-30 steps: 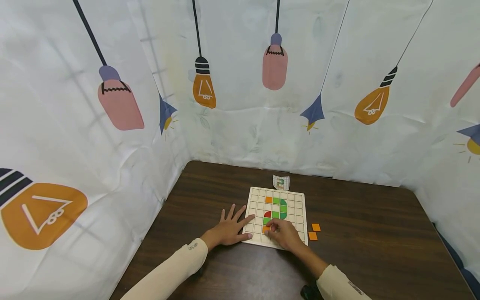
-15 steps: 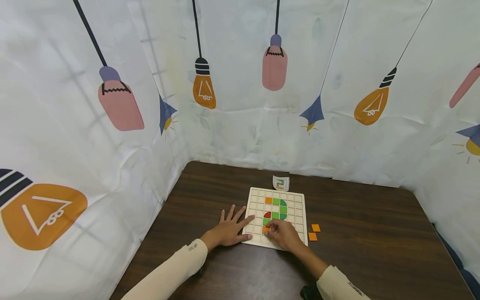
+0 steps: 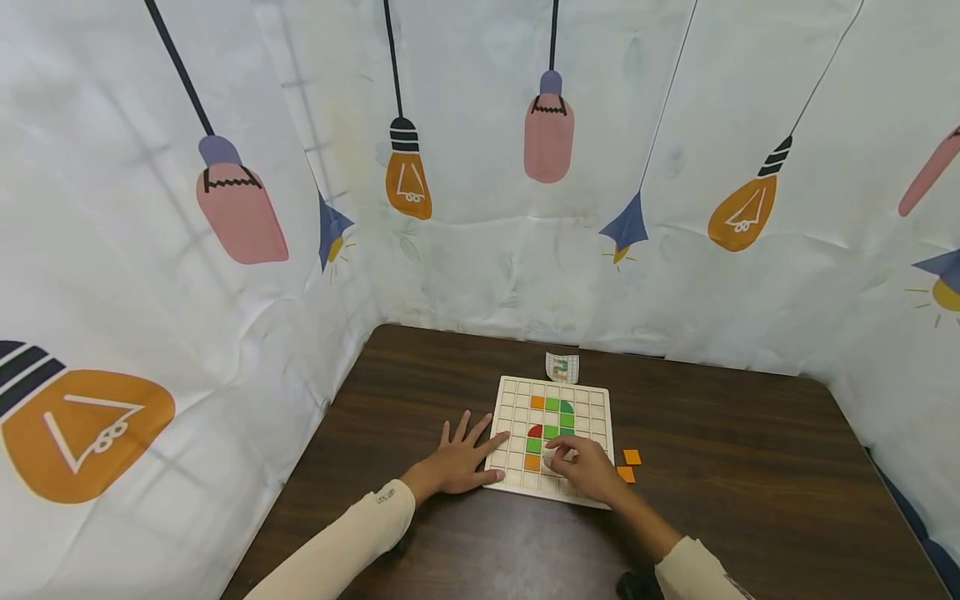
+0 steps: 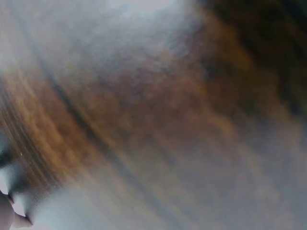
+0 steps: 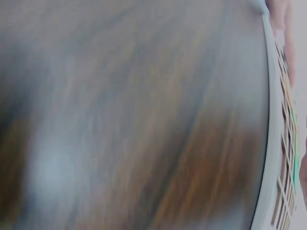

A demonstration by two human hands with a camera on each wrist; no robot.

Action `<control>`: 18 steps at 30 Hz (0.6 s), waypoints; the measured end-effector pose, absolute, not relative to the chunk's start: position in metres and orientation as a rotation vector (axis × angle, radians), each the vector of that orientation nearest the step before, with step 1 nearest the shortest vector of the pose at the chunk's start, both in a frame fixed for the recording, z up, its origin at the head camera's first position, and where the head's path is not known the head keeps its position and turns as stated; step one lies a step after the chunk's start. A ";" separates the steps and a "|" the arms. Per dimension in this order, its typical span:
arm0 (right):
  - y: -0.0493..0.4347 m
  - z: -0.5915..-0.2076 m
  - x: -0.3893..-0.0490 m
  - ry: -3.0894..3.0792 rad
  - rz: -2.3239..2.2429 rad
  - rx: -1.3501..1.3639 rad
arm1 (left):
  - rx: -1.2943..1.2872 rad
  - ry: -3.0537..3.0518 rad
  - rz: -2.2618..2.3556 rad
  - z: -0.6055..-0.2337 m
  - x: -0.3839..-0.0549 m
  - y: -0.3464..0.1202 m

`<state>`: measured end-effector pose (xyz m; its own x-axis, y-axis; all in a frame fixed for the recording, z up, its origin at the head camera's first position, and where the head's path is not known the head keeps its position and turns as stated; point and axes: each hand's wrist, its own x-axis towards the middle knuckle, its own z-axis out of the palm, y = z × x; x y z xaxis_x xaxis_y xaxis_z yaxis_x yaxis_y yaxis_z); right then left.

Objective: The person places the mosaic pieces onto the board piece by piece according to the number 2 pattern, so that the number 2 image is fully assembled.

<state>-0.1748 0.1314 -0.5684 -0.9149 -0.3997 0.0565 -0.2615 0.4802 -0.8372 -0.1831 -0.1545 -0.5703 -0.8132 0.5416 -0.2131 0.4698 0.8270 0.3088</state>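
Observation:
A pale gridded board [image 3: 512,410] lies on the dark wooden table. My left hand [image 3: 456,464] is spread flat, its thumb and little finger reaching onto the board's left edge. Over the lower middle of the board hovers my right hand [image 3: 588,471], fingers loosely bent, with nothing visible between them. Just left of its fingertips, an orange square tile [image 3: 532,462] sits in a cell beneath a green square tile [image 3: 533,445] and a red quarter-round tile [image 3: 535,431]. More green tiles [image 3: 552,404] and another orange tile [image 3: 537,402] run farther up; the right hand partly covers one dark green tile.
Two loose orange tiles [image 3: 632,457] lie right of the board. A small printed card [image 3: 562,367] with a coloured pattern stands behind it. Printed white cloth [image 3: 480,267] encloses the table's back and left. Both wrist views show mostly blurred tabletop [image 4: 144,120].
My right hand has come off the orange tile and moved slightly right, leaving that tile in its cell in full view. The left hand has stayed put.

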 end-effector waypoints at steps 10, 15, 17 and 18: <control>0.182 -0.560 -0.182 2.528 -1.434 -0.591 | 0.773 2.712 0.348 -0.571 -0.184 -0.155; 0.212 -0.556 -0.187 2.519 -1.428 -0.587 | 0.768 2.717 0.345 -0.571 -0.184 -0.154; 0.223 -0.554 -0.188 2.508 -1.424 -0.567 | 0.768 2.721 0.348 -0.571 -0.184 -0.154; 0.228 -0.554 -0.188 2.506 -1.418 -0.566 | 0.769 2.721 0.349 -0.571 -0.184 -0.154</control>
<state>-0.1884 0.2283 -0.5540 -0.9050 -0.4253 0.0093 -0.2270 0.4643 -0.8561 -0.1839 -0.1544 -0.5713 -0.8150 0.5399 -0.2107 0.4693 0.8281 0.3065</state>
